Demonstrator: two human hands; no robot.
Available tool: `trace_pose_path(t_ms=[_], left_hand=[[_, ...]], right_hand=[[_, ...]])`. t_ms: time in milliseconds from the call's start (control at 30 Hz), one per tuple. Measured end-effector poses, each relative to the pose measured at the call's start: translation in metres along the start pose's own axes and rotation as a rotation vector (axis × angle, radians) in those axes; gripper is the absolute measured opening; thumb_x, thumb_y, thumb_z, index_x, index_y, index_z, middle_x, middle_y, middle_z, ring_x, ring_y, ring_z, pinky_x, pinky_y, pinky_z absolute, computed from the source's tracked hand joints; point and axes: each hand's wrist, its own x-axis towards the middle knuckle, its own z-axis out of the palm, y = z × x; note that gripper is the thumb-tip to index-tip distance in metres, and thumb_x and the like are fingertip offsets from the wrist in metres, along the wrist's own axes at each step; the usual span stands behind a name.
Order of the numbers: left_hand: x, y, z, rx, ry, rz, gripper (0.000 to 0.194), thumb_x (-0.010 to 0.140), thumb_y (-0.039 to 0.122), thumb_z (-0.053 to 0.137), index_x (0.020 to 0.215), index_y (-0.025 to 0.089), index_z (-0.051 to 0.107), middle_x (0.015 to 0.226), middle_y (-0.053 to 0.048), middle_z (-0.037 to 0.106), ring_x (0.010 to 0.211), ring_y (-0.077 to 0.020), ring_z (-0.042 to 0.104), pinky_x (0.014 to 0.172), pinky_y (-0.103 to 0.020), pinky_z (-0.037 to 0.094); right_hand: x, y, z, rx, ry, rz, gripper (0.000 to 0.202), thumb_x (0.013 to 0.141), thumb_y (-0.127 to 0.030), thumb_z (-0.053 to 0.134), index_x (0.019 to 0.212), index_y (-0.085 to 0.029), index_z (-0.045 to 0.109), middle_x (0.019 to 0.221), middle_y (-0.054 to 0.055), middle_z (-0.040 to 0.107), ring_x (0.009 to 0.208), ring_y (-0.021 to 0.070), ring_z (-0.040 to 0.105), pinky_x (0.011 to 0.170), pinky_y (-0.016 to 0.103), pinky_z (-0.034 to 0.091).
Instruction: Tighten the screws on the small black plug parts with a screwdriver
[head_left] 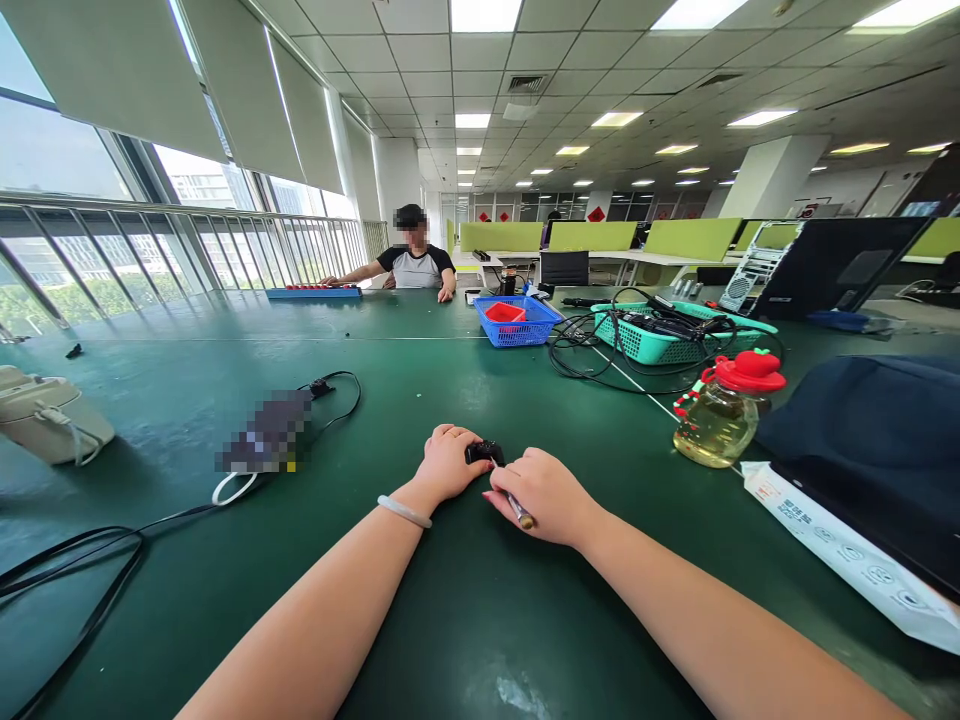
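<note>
Both bare forearms lying flat on green table top (465, 620), steadying hands for tiny work. Left hand (448, 462) curling down, pinning small black plastic part (484, 452) at table middle so it stays put. Right hand (546, 495) closing around thin gold-tipped pen-like tool (517, 510), tip pointing toward part.

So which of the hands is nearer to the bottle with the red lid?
Right. The right hand, gripping a thin tool, lies closer to the bottle; the left hand, on a small black part, lies farther away.
</note>
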Motion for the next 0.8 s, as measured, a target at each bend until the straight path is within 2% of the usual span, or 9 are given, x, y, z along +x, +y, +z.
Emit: trace_pose_path(t_ms=[133,233,300,400,633,800], left_hand=[[-0.001,0.000,-0.001,0.001,-0.004,0.003,0.036,0.078,0.043,0.068,0.110,0.027,0.067,0.125,-0.003,0.065,0.132,-0.0304,0.038,0.112,-0.047,0.031],[-0.001,0.001,-0.002,0.004,-0.008,0.003,0.037,0.078,0.044,0.068,0.110,0.027,0.067,0.125,-0.004,0.065,0.132,-0.0306,0.038,0.111,-0.047,0.032],[-0.001,0.001,-0.002,0.005,-0.012,0.002,0.038,0.078,0.045,0.068,0.110,0.026,0.067,0.124,-0.004,0.065,0.132,-0.0307,0.038,0.111,-0.047,0.032],[-0.001,0.001,-0.002,0.007,-0.009,0.004,0.037,0.078,0.044,0.068,0.110,0.026,0.067,0.124,-0.004,0.065,0.132,-0.0303,0.039,0.111,-0.047,0.032],[-0.001,0.000,-0.001,0.004,-0.003,0.002,0.038,0.078,0.046,0.068,0.110,0.026,0.067,0.125,-0.004,0.065,0.131,-0.0300,0.039,0.112,-0.047,0.031],[0.000,0.000,0.000,0.000,0.001,-0.007,0.038,0.077,0.045,0.068,0.110,0.027,0.067,0.125,-0.003,0.065,0.132,-0.0298,0.038,0.112,-0.046,0.031]], right_hand=[[-0.004,0.009,-0.003,0.222,0.094,0.163,0.022,0.093,-0.029,0.049,0.074,-0.021,0.054,0.062,-0.001,0.063,0.055,0.0132,0.051,0.061,0.026,0.032],[-0.007,0.014,-0.004,0.380,0.108,0.309,0.022,0.093,-0.032,0.049,0.074,-0.022,0.055,0.063,-0.003,0.061,0.058,0.0134,0.053,0.058,0.024,0.035],[-0.007,0.016,-0.005,0.422,0.102,0.347,0.023,0.093,-0.033,0.049,0.074,-0.022,0.055,0.063,-0.003,0.061,0.059,0.0135,0.053,0.058,0.023,0.035],[-0.007,0.015,-0.006,0.351,0.091,0.277,0.021,0.093,-0.030,0.050,0.074,-0.022,0.055,0.064,-0.002,0.062,0.059,0.0139,0.053,0.060,0.025,0.036],[-0.003,0.012,-0.007,0.026,0.003,-0.076,0.025,0.093,-0.025,0.049,0.070,-0.019,0.056,0.062,0.001,0.062,0.056,0.0135,0.051,0.063,0.029,0.028],[-0.002,0.012,-0.009,-0.053,-0.015,-0.128,0.024,0.092,-0.024,0.051,0.069,-0.019,0.058,0.062,0.001,0.061,0.056,0.0136,0.048,0.063,0.030,0.026]])
